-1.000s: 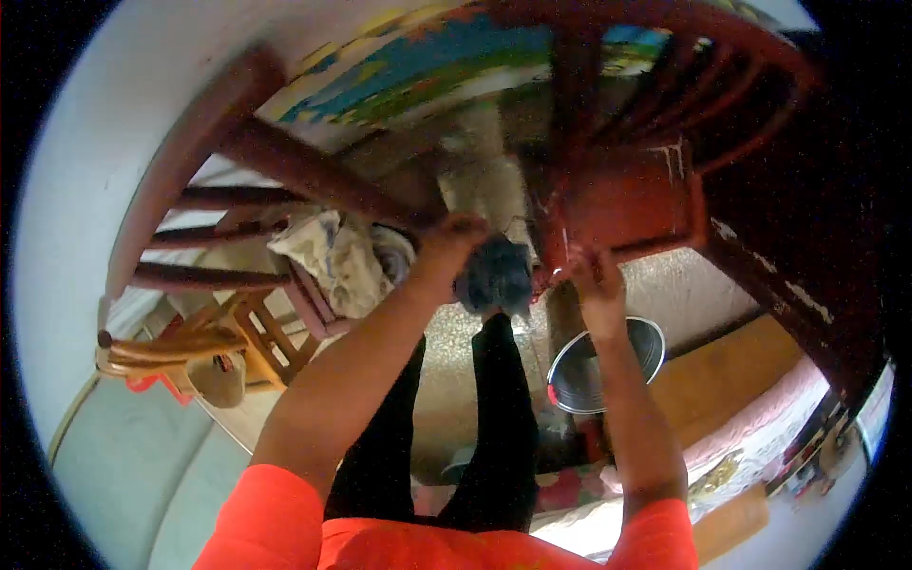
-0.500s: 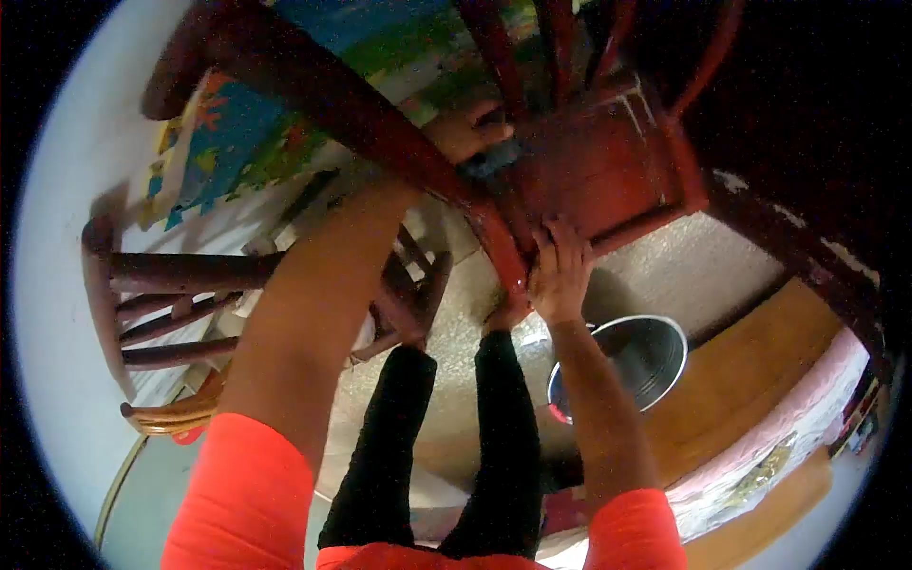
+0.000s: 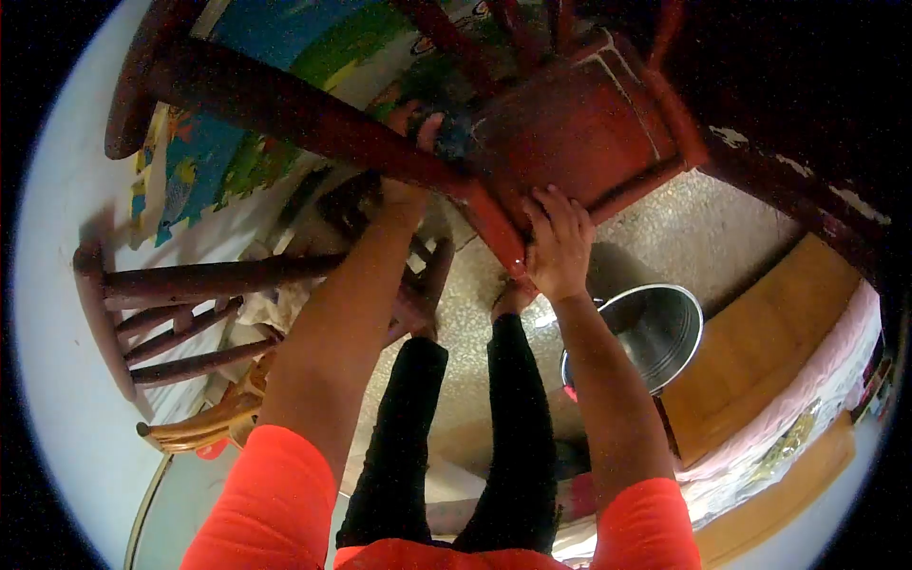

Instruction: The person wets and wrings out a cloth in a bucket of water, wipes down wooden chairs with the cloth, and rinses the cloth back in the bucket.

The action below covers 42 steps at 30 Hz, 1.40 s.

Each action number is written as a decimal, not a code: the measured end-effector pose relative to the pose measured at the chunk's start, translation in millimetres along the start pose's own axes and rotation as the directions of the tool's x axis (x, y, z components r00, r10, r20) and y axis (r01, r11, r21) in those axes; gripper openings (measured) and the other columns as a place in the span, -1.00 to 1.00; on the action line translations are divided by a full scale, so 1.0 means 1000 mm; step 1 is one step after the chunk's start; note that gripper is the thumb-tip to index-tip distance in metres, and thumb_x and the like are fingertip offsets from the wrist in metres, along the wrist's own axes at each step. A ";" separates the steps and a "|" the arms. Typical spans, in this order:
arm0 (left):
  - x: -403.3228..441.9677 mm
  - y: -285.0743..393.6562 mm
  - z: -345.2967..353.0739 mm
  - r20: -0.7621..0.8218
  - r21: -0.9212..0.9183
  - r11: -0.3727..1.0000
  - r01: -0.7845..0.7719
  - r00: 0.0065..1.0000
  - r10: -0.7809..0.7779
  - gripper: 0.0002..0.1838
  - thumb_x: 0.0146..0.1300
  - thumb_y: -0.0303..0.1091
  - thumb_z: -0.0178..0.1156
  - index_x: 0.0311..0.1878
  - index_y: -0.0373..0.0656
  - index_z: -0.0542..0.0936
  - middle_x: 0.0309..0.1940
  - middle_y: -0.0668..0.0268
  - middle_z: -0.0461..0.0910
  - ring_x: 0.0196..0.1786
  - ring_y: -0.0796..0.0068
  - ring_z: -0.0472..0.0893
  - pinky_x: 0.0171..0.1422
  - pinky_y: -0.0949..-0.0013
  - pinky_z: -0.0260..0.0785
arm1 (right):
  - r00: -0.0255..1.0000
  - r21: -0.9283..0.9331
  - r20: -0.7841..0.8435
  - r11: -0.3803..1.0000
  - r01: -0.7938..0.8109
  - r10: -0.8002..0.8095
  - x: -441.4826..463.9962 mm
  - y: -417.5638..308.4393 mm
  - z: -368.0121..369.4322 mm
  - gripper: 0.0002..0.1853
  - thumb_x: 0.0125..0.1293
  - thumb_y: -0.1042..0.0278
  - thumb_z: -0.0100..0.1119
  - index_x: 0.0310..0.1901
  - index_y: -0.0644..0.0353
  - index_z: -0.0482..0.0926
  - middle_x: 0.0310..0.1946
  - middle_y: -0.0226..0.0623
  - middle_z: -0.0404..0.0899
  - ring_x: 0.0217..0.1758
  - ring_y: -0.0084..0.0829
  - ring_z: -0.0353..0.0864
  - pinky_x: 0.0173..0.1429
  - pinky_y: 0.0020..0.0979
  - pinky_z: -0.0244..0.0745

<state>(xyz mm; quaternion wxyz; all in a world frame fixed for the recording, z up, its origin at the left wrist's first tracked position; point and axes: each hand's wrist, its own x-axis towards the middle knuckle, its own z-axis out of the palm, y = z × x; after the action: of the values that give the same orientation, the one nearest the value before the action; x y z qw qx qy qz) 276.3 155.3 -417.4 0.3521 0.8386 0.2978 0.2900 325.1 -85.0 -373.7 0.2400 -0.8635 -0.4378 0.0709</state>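
Observation:
A dark red wooden chair (image 3: 570, 133) is tilted in front of me, its seat toward me and its surface glossy. My right hand (image 3: 560, 242) grips the corner of the seat frame, fingers over the edge and onto the seat. Past a long chair rail (image 3: 313, 119), my left hand (image 3: 423, 138) reaches in beside the seat; the rail hides part of it. Against its fingers is a dark blue-grey cloth (image 3: 456, 138), blurred and in shadow.
A metal bucket (image 3: 655, 332) stands on the speckled floor (image 3: 465, 313) by my right forearm. Another dark wooden chair (image 3: 218, 277) lies at the left near the wall. A wooden bench (image 3: 760, 351) with a pink-edged cover is at right. A colourful mat (image 3: 285, 161) lies beyond.
My left hand has moved up and to the left with the cloth, away from the middle of the seat. The chair has shifted slightly up and left in view; my right hand stays on its corner.

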 end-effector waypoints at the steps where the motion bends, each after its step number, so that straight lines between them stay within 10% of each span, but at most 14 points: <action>1: -0.007 0.009 -0.008 -0.041 0.133 0.977 0.166 0.986 -0.162 -0.61 0.15 -0.24 0.27 0.01 -0.22 0.52 -0.10 0.09 0.55 -0.03 0.12 0.53 0.05 0.19 0.37 | 1.000 -0.003 -0.004 1.000 -0.003 0.003 -0.002 0.001 0.001 -0.50 0.06 0.33 -0.02 0.12 0.08 0.45 0.16 -0.27 0.39 0.32 -0.23 0.30 0.35 -0.06 0.09; 4: -0.060 -0.043 -0.017 -0.015 -0.364 0.907 0.212 0.972 -0.233 -0.64 0.20 -0.35 0.19 0.06 -0.24 0.48 -0.05 0.04 0.53 0.01 0.06 0.51 0.13 0.18 0.33 | 0.998 -0.045 0.065 0.999 -0.016 0.019 -0.004 0.006 0.007 -0.46 0.07 0.23 -0.01 0.17 0.00 0.40 0.24 -0.33 0.33 0.37 -0.26 0.23 0.38 -0.10 0.02; 6: -0.072 0.027 -0.040 -0.096 0.182 0.886 0.426 0.905 -0.415 -0.60 0.32 -0.35 0.08 0.20 -0.23 0.38 0.03 0.09 0.54 0.06 0.13 0.52 0.27 0.17 0.29 | 0.997 -0.105 0.077 0.994 -0.014 0.022 -0.003 0.004 0.008 -0.49 0.08 0.14 0.00 0.13 0.00 0.44 0.21 -0.31 0.37 0.34 -0.23 0.27 0.36 -0.07 0.06; 11: -0.145 0.059 -0.028 0.081 -0.006 0.834 0.551 0.832 -0.549 -0.66 0.29 -0.37 0.13 0.12 -0.19 0.43 -0.07 0.10 0.57 -0.07 0.29 0.57 0.05 0.29 0.42 | 0.959 -0.082 0.261 0.993 -0.087 0.105 0.008 0.004 0.003 -0.49 0.15 -0.02 -0.01 0.11 0.03 0.48 0.14 -0.22 0.44 0.28 -0.13 0.33 0.29 -0.01 0.14; 14: -0.144 0.086 -0.043 0.338 -0.089 0.855 0.512 0.823 -0.457 -0.74 0.27 -0.33 0.13 0.00 -0.13 0.46 -0.15 0.09 0.53 -0.07 0.00 0.53 0.01 0.20 0.38 | 0.993 -0.024 -0.069 0.995 0.099 -0.101 0.004 0.007 0.009 -0.51 0.27 -0.02 -0.10 0.11 0.08 0.49 0.14 -0.16 0.45 0.26 -0.12 0.36 0.28 -0.04 0.16; 20: -0.166 0.135 -0.108 0.350 -0.225 0.622 0.750 0.658 -0.667 -0.67 0.29 -0.22 0.19 0.02 -0.18 0.46 -0.24 0.25 0.54 -0.18 0.48 0.49 -0.10 0.39 0.38 | 0.974 0.449 0.031 0.868 -0.213 0.223 -0.042 -0.061 -0.034 -0.55 0.38 0.12 -0.07 0.19 0.18 0.41 0.21 -0.14 0.39 0.29 -0.17 0.32 0.36 -0.21 0.12; 23: -0.178 0.161 -0.151 0.540 -0.212 0.608 0.765 0.610 -0.580 -0.65 0.30 -0.27 0.17 0.11 -0.17 0.44 -0.23 0.29 0.56 -0.21 0.51 0.52 -0.11 0.41 0.39 | 0.675 0.789 0.602 -0.186 -0.586 0.426 -0.098 -0.128 -0.048 -0.30 0.29 0.19 0.19 0.37 0.19 0.12 0.10 -0.25 0.46 0.16 -0.29 0.43 0.24 -0.31 0.30; 27: -0.172 0.183 -0.224 0.656 -0.066 0.476 0.877 0.398 -0.642 -0.61 0.28 -0.35 0.18 0.16 -0.14 0.44 -0.14 0.28 0.58 -0.16 0.52 0.55 -0.06 0.42 0.42 | 0.309 0.576 0.775 -0.415 -0.705 0.551 -0.126 -0.162 -0.062 -0.35 0.20 0.30 0.23 0.29 0.21 0.20 0.03 -0.22 0.50 -0.02 -0.28 0.57 -0.01 -0.35 0.54; 29: -0.181 0.151 -0.254 0.357 0.134 0.771 0.622 0.696 -0.623 -0.56 0.20 -0.27 0.23 0.14 -0.12 0.45 0.05 0.07 0.48 -0.10 0.19 0.57 0.00 0.25 0.44 | 0.217 0.578 0.801 -0.628 -0.521 0.558 -0.155 -0.162 -0.058 -0.42 0.18 0.40 0.21 0.24 0.19 0.26 -0.02 -0.20 0.53 0.00 -0.23 0.57 0.03 -0.27 0.55; 33: -0.152 0.096 -0.270 0.259 0.688 0.718 0.102 0.890 -0.376 -0.43 0.04 -0.25 0.34 0.15 -0.12 0.43 0.11 0.02 0.43 0.19 -0.05 0.39 0.25 0.04 0.25 | 0.104 0.476 0.846 -0.655 -0.586 0.522 -0.233 -0.143 -0.055 -0.44 0.15 0.44 0.22 0.21 0.14 0.32 -0.03 -0.20 0.54 0.08 -0.21 0.53 0.06 -0.22 0.53; 35: -0.172 0.058 -0.270 0.297 0.734 0.678 0.036 0.881 -0.368 -0.42 0.02 -0.28 0.35 0.14 -0.13 0.43 0.10 0.00 0.43 0.19 -0.03 0.40 0.24 0.06 0.27 | 0.551 0.422 0.702 0.360 -0.832 0.451 -0.287 -0.121 -0.046 -0.41 0.10 0.44 0.26 0.21 0.09 0.34 0.01 -0.22 0.52 0.14 -0.21 0.49 0.09 -0.20 0.50; 36: -0.185 0.037 -0.275 0.313 0.613 0.787 0.070 0.893 -0.324 -0.42 0.01 -0.32 0.34 0.15 -0.13 0.43 0.07 0.00 0.45 0.15 -0.02 0.43 0.20 0.08 0.31 | 0.554 0.422 0.696 0.365 -0.830 0.457 -0.265 -0.131 -0.055 -0.41 0.10 0.44 0.26 0.21 0.09 0.34 0.01 -0.22 0.52 0.14 -0.21 0.49 0.09 -0.20 0.50; 38: -0.194 0.028 -0.292 0.325 0.475 0.874 0.102 0.903 -0.282 -0.41 0.00 -0.37 0.34 0.16 -0.12 0.43 0.05 -0.01 0.47 0.11 0.00 0.46 0.16 0.10 0.35 | -0.135 0.372 0.784 -0.633 -0.679 0.606 -0.195 -0.172 -0.084 -0.58 0.23 0.43 0.13 0.14 0.18 0.40 0.04 -0.27 0.52 0.09 -0.24 0.51 0.18 -0.23 0.43; 42: -0.206 0.053 -0.328 0.314 0.074 0.634 0.770 0.585 -0.748 -0.48 0.06 -0.33 0.29 0.13 -0.14 0.41 0.03 -0.03 0.49 0.06 0.03 0.52 0.11 0.10 0.38 | -0.056 0.369 0.844 -0.653 -0.661 0.533 -0.218 -0.161 -0.070 -0.43 0.14 0.43 0.24 0.21 0.13 0.33 0.07 -0.27 0.50 0.09 -0.27 0.51 0.12 -0.26 0.47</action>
<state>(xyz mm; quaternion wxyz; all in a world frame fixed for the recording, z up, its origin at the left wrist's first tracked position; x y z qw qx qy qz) -71.5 116.9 -242.4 0.5138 0.6529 0.5563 -0.0156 100.1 -200.9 -255.3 0.4969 -0.5370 0.4699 0.4939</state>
